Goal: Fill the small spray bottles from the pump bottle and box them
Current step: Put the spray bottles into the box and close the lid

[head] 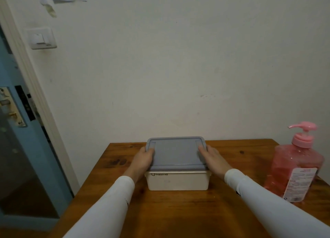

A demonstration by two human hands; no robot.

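While both hands sit at the box's short ends, nothing is filled yet. Head view only: white box (176,181) mid-table (178,211), grey lid (175,153) on top, looks seated but can't confirm latched. Left hand (142,160) grips the lid's left edge, thumb on top near the clip, fingers hidden down the side. Right hand (213,158) mirrors it on the right edge, thumb on top, fingers curled round the rim. Both wear white sleeves. Pump bottle (294,168) stands upright at the right of the table, well apart from the box, pink liquid, pink pump, nozzle pointing left.

No small spray bottles visible; probably inside the box, can't tell.

Step, judged: opening the box, very start of task. Next move calls for popping both side clips together and lifting the lid straight up, then setting it aside away from the pump bottle.

Writing: dark print on the box front, near the top left, reads roughly "happy" something, too blurred. Bottle label has pink and small dark text, unreadable.
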